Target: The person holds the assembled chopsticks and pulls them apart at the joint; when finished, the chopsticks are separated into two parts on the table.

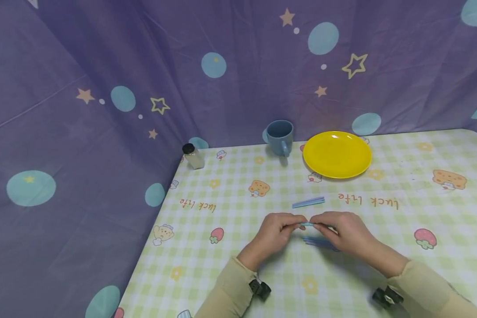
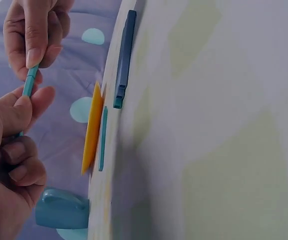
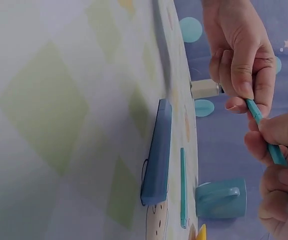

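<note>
Both hands meet over the table around a thin teal stick (image 1: 307, 224). My left hand (image 1: 272, 234) pinches one end between thumb and fingers, and my right hand (image 1: 350, 229) pinches the other. A seam crosses the stick (image 2: 31, 80) between the two grips in the left wrist view; whether it is one piece or two joined, I cannot tell. Beneath the hands lies a group of blue sticks (image 1: 319, 242), partly covered by the right hand in the head view. Just beyond the hands rests another small group of bluish sticks (image 1: 308, 202), side by side.
Toward the back edge stand a blue mug (image 1: 280, 139) and a yellow plate (image 1: 337, 155). A small jar with a black lid (image 1: 193, 157) is at the back left corner. A checked cloth (image 1: 230, 282) covers the table, and a purple curtain (image 1: 238, 97) hangs behind.
</note>
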Demonstrator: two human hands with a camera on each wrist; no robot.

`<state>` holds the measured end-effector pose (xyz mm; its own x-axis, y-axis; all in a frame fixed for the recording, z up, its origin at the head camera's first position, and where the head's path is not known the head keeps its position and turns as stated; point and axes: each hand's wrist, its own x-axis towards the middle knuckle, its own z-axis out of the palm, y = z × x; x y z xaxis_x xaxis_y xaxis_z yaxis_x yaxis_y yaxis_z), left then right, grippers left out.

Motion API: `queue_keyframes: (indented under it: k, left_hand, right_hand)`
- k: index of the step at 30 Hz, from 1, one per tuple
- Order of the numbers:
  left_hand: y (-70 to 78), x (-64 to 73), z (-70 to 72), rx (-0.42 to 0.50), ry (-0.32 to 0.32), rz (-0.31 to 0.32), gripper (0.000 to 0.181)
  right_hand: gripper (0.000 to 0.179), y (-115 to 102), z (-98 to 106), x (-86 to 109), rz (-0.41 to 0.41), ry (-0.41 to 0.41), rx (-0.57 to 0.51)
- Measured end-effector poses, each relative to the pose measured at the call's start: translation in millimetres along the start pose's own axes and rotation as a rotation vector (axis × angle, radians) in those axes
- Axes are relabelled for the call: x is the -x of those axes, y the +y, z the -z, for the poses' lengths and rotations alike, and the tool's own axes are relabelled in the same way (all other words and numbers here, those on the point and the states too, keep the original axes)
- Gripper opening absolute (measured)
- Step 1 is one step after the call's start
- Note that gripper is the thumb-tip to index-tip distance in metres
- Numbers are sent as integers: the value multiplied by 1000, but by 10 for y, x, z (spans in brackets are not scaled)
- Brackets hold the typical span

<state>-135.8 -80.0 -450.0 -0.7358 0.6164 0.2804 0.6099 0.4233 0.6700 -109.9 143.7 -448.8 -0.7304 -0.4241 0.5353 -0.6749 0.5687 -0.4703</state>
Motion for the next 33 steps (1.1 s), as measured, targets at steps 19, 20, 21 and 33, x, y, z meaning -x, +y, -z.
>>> queue_keyframes:
  k: [19,20,21,33]
  left_hand:
    - [-35,-1,-39,88,-12,21,24]
    - [-34,0,-38,87,-10,19,24]
    - [-31,-2,-37,79,-6,15,24]
    - [-76,-3,-26,112,-4,64,23]
  right_hand:
    - [18,48,73,-27,-87,-117,-118]
    - [19,50,75,-29,-89,-120,-122]
    - [19,53,76,-30,-89,-121,-123]
    - [18,64,139,-15,-123,-149,-54]
